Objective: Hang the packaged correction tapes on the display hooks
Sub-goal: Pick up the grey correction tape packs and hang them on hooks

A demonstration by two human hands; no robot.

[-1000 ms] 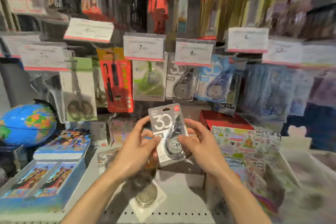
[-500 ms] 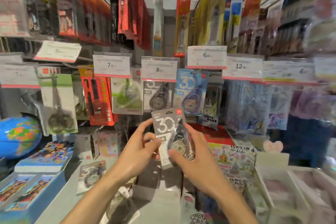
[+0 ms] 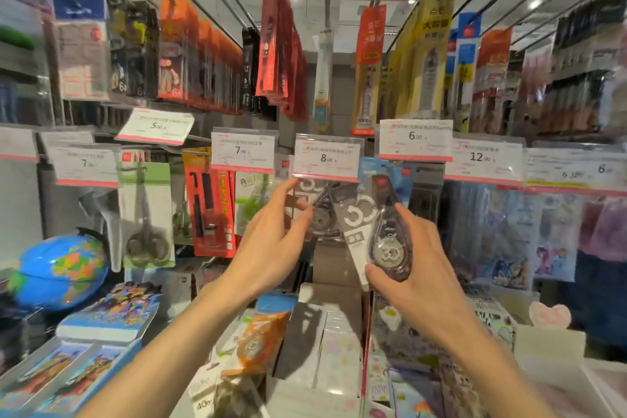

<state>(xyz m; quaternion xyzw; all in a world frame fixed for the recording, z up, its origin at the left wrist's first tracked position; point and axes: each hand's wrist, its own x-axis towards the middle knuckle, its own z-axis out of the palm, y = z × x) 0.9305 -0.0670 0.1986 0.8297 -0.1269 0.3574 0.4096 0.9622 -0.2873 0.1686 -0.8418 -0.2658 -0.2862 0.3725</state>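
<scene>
The right hand (image 3: 424,268) pinched the grey packaged correction tape (image 3: 373,224) by its lower end, its long axis tilted up-left toward the hook under the 8.00 price tag (image 3: 327,157). The left hand (image 3: 274,241), nearer that hook, pinched the hanging packs (image 3: 319,210) there. The hook itself and the pack's hang-hole were hidden behind the tag.

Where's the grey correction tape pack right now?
The grey correction tape pack is centre-right in the head view, tilted, gripped by the right hand just below the 8.00 price tag.
</scene>
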